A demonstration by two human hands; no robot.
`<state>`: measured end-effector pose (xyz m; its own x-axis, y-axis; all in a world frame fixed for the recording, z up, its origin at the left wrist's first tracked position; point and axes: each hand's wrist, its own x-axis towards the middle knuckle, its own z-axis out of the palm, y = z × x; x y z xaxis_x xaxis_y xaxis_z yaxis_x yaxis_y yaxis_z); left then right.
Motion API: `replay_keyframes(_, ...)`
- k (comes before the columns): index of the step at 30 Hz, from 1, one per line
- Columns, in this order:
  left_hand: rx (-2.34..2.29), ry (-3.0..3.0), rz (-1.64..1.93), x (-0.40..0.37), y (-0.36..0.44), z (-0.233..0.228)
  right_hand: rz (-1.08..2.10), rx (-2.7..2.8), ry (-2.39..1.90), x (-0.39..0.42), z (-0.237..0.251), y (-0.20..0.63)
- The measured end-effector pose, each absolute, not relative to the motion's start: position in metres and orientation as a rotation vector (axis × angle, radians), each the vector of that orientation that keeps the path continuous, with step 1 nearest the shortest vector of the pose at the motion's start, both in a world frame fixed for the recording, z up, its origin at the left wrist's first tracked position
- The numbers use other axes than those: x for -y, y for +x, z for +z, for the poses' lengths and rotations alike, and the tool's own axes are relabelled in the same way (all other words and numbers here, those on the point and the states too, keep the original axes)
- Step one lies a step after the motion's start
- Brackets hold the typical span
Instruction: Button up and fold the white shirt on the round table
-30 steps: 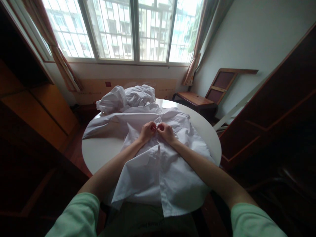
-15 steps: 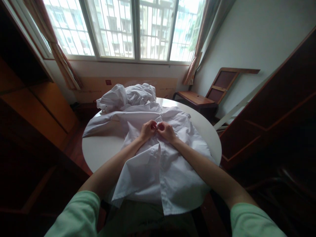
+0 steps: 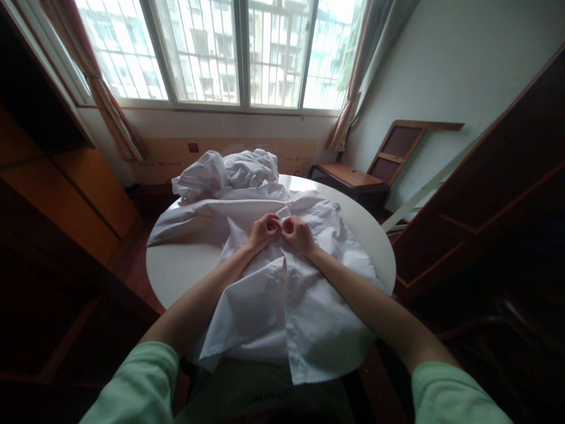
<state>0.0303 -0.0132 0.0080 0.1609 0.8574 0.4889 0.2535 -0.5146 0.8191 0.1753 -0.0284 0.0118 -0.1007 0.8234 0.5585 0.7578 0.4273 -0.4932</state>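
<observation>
A white long-sleeved coat or shirt (image 3: 326, 312) lies spread over the round white table (image 3: 176, 274), its front flaps hanging toward me. My left hand (image 3: 265, 231) and my right hand (image 3: 298, 234) meet over the middle of its front opening. Both are closed in a pinch on the front edges, fingertips almost touching. Whether a button sits between the fingers is too small to make out. One sleeve (image 3: 185, 221) stretches out to the left across the table.
More crumpled white cloth (image 3: 229, 171) is heaped at the table's far side. A wooden chair (image 3: 353, 174) stands beyond, right of the table, near the window. Wooden cabinets (image 3: 83, 194) are on the left, and a dark wooden panel (image 3: 477, 194) slants along the right.
Both hands stay at the same spot on the garment's front. The left fingers have shifted very slightly; the cloth lies as before.
</observation>
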Motion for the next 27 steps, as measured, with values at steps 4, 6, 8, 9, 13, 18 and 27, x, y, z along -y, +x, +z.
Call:
replay_keyframes(4, -1.050, 1.837, 1.362, 0.0112, 0.0292, 0.0060, 0.088, 1.864, -1.344, 0.0282, 0.0106, 0.1748)
replay_keyframes(6, -1.032, 1.833, 1.359, 0.0108, 0.0286, 0.0051, 0.069, 1.875, -1.345, 0.0285, 0.0104, 0.1747)
replay_keyframes(8, -1.000, 1.832, 1.359, 0.0102, 0.0280, 0.0039, 0.048, 1.888, -1.345, 0.0289, 0.0104, 0.1746)
replay_keyframes(9, -0.984, 1.833, 1.360, 0.0098, 0.0277, 0.0032, 0.035, 1.894, -1.344, 0.0291, 0.0105, 0.1745)
replay_keyframes(13, -0.965, 1.853, 1.360, 0.0081, 0.0269, 0.0016, -0.024, 1.911, -1.334, 0.0301, 0.0110, 0.1737)
replay_keyframes(18, -1.000, 1.837, 1.341, 0.0096, 0.0275, 0.0027, -0.060, 1.966, -1.310, 0.0317, 0.0109, 0.1731)
replay_keyframes(27, -1.004, 1.823, 1.325, 0.0113, 0.0283, 0.0040, -0.033, 1.967, -1.306, 0.0285, 0.0089, 0.1734)
